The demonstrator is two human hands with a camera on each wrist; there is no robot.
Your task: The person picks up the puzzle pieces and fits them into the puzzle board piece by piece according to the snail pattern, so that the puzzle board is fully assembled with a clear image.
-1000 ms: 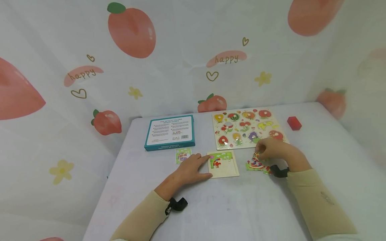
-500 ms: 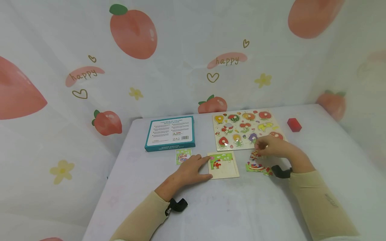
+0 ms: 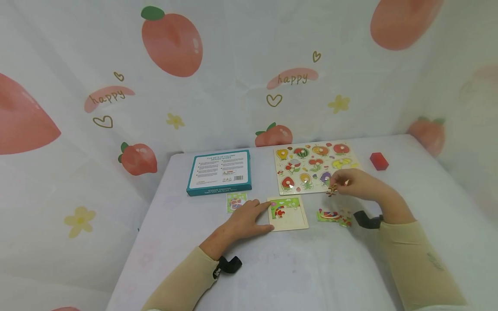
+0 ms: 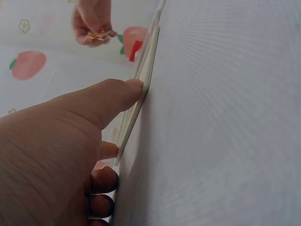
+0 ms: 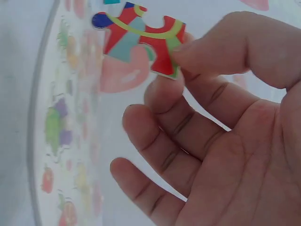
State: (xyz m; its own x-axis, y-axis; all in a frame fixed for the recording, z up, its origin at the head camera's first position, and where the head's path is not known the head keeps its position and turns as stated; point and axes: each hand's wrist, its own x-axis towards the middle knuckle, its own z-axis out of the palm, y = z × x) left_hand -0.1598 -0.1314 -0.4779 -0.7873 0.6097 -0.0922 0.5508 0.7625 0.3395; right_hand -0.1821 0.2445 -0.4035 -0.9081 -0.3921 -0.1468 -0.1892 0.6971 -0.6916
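Observation:
My right hand (image 3: 359, 185) pinches a jigsaw puzzle piece (image 5: 160, 40) between thumb and fingertips, raised over the near edge of the fruit board. The piece is red with a yellow band and blue and green patches; its other fingers are spread, loosely bent. With thumb and index finger stretched apart, my left hand (image 3: 247, 219) rests on the left edge of a small wooden puzzle tray (image 3: 289, 221). Some green and red pieces lie fitted along the tray's top and left side; bare wood shows elsewhere. Loose puzzle pieces (image 3: 330, 215) lie in a small heap right of the tray.
A fruit peg board (image 3: 311, 175) lies behind the tray, with a red block (image 3: 379, 161) to its right. On the left are a teal-edged flat box (image 3: 219, 170) and a small picture card (image 3: 235, 201), partly covered by the left hand. A fruit-print cloth backdrop rises behind.
My right hand has lifted the piece up from the loose heap and shifted slightly right, turning it. My left hand stays in place on the tray.

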